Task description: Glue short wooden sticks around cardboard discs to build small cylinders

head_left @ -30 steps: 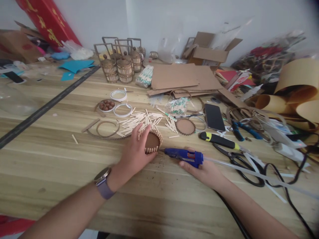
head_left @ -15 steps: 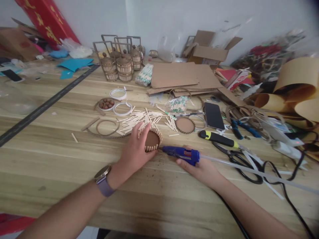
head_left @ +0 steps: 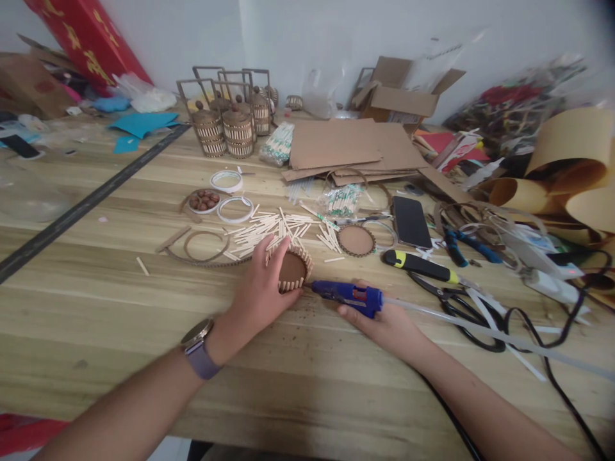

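My left hand (head_left: 262,288) curls around a small round basket (head_left: 294,267) with a brown cardboard base and a wall of short wooden sticks, holding it tilted on the wooden table (head_left: 96,301). In my right hand (head_left: 384,320) lies a blue hot glue gun (head_left: 348,294), its nozzle touching the basket's lower right rim. A clear glue stick (head_left: 456,320) trails out of the gun's back. Loose wooden sticks (head_left: 269,227) are scattered just behind the basket.
A cardboard disc (head_left: 356,241), a phone (head_left: 411,221), a yellow-black knife (head_left: 420,266), scissors (head_left: 461,307) and black cables (head_left: 552,358) lie to the right. Finished stick baskets (head_left: 225,131), flat cardboard sheets (head_left: 350,147) and tape rings (head_left: 235,208) sit behind.
The glue gun's nozzle has slid a little left to meet the basket's rim. My left hand keeps its hold on the basket.
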